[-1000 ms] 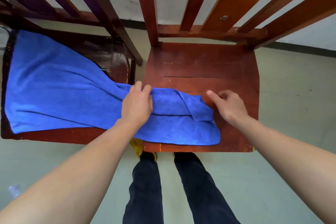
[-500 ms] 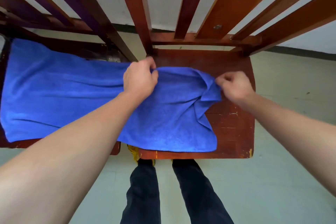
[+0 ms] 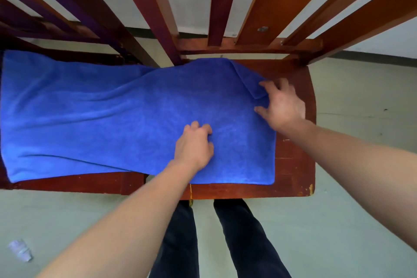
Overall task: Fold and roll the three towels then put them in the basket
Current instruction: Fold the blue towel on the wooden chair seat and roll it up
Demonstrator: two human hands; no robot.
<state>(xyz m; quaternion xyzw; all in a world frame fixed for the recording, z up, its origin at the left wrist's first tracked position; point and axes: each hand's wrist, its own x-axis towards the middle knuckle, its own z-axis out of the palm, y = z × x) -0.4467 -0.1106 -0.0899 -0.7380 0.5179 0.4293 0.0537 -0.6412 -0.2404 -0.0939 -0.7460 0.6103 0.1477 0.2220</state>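
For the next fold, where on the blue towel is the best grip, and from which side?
Probably the towel at its right short edge, pinched at both corners, coming from the right beside the right hand. It lies flat and runs long to the left, so that end lifts across freely. Its far right corner is turned over; flatten that first.

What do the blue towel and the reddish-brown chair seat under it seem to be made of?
The blue towel: soft, matte, fuzzy-napped cloth, probably microfibre or terry; it drapes and creases loosely. The reddish-brown chair seat: wood with a semi-gloss varnish, judging by plank seams, sheen and a chipped pale front corner.
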